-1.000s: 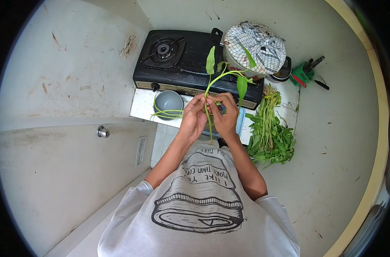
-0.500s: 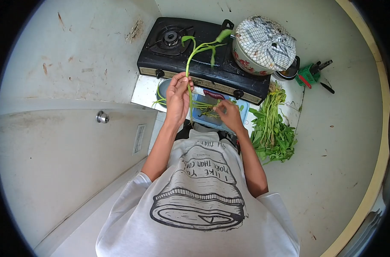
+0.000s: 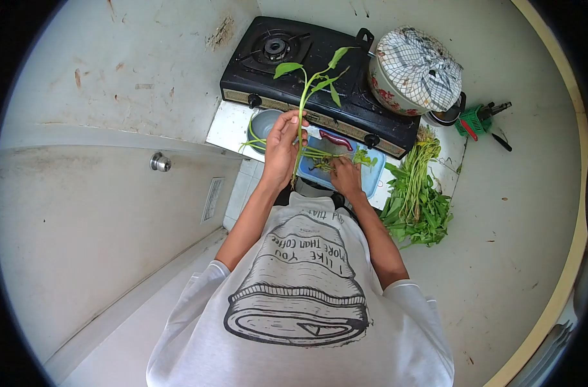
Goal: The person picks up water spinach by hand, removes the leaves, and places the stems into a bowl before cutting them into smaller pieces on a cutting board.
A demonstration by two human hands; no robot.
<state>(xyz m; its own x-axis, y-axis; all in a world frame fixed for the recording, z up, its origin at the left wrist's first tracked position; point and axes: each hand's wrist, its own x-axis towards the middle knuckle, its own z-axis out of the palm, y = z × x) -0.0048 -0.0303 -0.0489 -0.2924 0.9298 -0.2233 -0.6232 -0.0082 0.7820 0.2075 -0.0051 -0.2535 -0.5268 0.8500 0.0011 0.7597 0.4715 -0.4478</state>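
— What's in the hands, from the head view?

— One water spinach stem (image 3: pixel 301 106), held upright in front of the stove, with four leaves that I can count. The left hand (image 3: pixel 282 147) has its fingers closed round the lower part.

— And the other hand?

— The right hand (image 3: pixel 345 175) is down in the one blue tub (image 3: pixel 375 184), just right of the left hand. Its fingers curl onto the picked greens (image 3: pixel 316 157); I cannot tell whether they pinch any.

— Around them?

— On the far side is one black stove (image 3: pixel 319 64) with two knobs. One burner (image 3: pixel 276 46) is bare, and one pot (image 3: pixel 385 90) sits under a checked cloth (image 3: pixel 419 64) on the right. One grey bowl (image 3: pixel 266 121) is just left of the left hand. One bundle of greens (image 3: pixel 418 200) lies right of the tub, and one green basket (image 3: pixel 472 121) is beyond it.
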